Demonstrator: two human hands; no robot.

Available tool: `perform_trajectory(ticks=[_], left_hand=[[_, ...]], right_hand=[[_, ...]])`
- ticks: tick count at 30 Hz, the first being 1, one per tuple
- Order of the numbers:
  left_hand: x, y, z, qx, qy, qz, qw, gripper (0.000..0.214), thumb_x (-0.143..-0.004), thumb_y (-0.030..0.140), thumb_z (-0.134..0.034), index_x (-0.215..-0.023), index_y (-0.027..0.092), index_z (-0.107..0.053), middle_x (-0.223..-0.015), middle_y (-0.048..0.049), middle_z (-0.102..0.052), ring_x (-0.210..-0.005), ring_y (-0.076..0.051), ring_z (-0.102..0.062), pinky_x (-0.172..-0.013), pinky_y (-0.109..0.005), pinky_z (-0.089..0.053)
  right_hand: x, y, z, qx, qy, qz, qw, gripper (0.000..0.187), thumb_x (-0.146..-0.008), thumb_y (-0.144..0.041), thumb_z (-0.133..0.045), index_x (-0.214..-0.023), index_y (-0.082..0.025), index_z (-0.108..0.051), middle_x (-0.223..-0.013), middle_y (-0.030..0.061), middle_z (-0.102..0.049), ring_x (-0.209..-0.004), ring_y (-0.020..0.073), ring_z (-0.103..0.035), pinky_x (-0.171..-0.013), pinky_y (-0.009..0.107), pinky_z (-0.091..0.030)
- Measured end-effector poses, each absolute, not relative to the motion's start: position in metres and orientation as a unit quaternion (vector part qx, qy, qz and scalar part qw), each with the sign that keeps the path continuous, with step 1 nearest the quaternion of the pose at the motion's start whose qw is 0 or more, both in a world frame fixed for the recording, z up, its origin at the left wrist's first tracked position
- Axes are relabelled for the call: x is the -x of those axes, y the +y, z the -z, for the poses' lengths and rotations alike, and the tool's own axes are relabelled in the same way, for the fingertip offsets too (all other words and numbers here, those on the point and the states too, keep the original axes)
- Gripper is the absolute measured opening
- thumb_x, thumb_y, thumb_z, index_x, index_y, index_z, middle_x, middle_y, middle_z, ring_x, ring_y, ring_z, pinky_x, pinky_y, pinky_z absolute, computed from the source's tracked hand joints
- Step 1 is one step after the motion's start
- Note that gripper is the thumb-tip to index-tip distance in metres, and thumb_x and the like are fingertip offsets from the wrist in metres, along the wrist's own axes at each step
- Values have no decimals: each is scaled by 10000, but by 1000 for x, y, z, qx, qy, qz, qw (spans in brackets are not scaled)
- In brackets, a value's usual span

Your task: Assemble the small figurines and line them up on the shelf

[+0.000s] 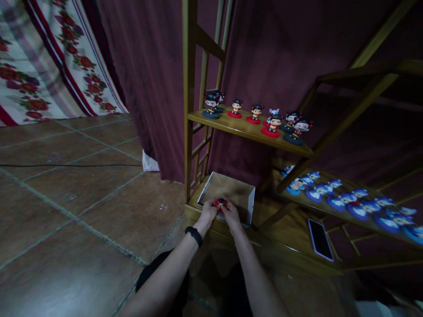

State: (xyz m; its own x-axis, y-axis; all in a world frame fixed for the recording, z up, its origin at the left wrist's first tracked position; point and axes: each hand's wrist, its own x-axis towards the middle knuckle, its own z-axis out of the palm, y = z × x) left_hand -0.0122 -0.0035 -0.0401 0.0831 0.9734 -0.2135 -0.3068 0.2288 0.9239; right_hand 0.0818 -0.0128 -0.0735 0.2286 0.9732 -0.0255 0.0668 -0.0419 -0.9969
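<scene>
Both my left hand point(209, 209) and my right hand point(230, 211) are closed around a small figurine point(221, 202) with black hair and red parts. They hold it between them, over the near side of a shallow open cardboard box point(229, 188). My fingers hide most of the figurine's body. A black band point(194, 236) circles my left wrist. The box rests on the bottom board of a wooden shelf unit, its pale rim facing up and its brown inside showing.
Several black-haired figurines point(256, 113) on red or dark bases stand on the upper wooden shelf point(238, 125). Blue-and-white figurines point(321, 191) line a shelf to the right. A phone point(320, 240) lies on the lower board. A cable point(72, 165) crosses the tiled floor.
</scene>
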Motion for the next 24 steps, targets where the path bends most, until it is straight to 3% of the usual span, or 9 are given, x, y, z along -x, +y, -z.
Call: perform_trajectory(ticks=[7,16,24], left_hand=[[16,-2,53,-448,485,-474,583,70,-606,109,-605,-672,115,-629,-561,-1,-599,-529,-107,-534,-517,-197,-425],[18,0,47,-522,483,-430,556,117,-655,107,-554,-733,122,-641,-619,-15,-619,-597,-130,-560,-567,-208,-434],[30,-6,28,-676,555,-327,359,196,-746,144,-497,-892,173,-625,-802,-81,-649,-789,-190,-594,-732,-268,-428]], right_hand=[[-83,-18,82,577,-434,-447,528,273,-677,-293,-530,-925,-209,-606,-902,31,-689,-823,188,-636,-755,331,-505],[-83,-23,75,590,-414,-436,539,296,-668,-324,-554,-939,-221,-616,-910,14,-692,-875,188,-619,-790,324,-486],[-77,-18,74,564,-394,-469,554,274,-658,-292,-554,-910,-203,-615,-898,10,-686,-852,180,-616,-809,323,-475]])
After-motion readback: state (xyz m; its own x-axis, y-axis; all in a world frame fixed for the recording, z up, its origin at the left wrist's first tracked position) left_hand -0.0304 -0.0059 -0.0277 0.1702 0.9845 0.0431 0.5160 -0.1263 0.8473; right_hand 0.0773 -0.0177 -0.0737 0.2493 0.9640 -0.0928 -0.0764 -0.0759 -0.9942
